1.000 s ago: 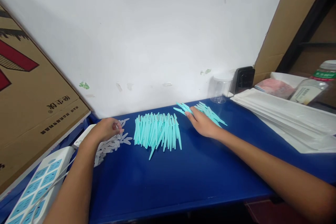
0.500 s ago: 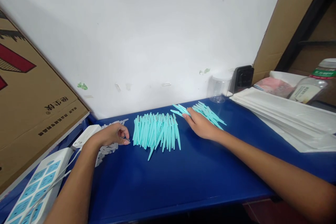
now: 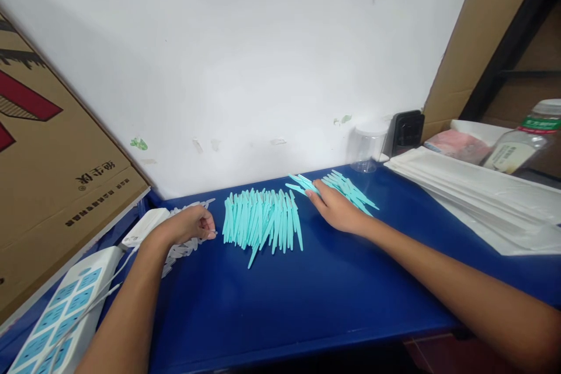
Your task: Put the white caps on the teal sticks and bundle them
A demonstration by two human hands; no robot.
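A row of slim turquoise eyebrow razors (image 3: 262, 219) lies side by side in the middle of the blue table. To its left, my left hand (image 3: 195, 224) is closed in a pinch on a small clear razor cap (image 3: 214, 234), partly hidden by the fingertips. Beneath and behind that hand spreads a pile of clear caps (image 3: 180, 250). My right hand (image 3: 335, 205) is wrapped around several turquoise razors (image 3: 299, 183), whose ends stick out to the left. More loose turquoise razors (image 3: 350, 191) lie fanned out just behind this hand.
A clear plastic jar (image 3: 367, 149) stands by the wall, with a black object (image 3: 407, 133) beside it. White sheets (image 3: 477, 193) are stacked at the right near a bottle (image 3: 521, 137). A power strip (image 3: 65, 315), a white box (image 3: 144, 227) and a cardboard box (image 3: 61, 175) line the left.
Both hands keep nearly the same place and grip. The whole view has shifted very slightly.
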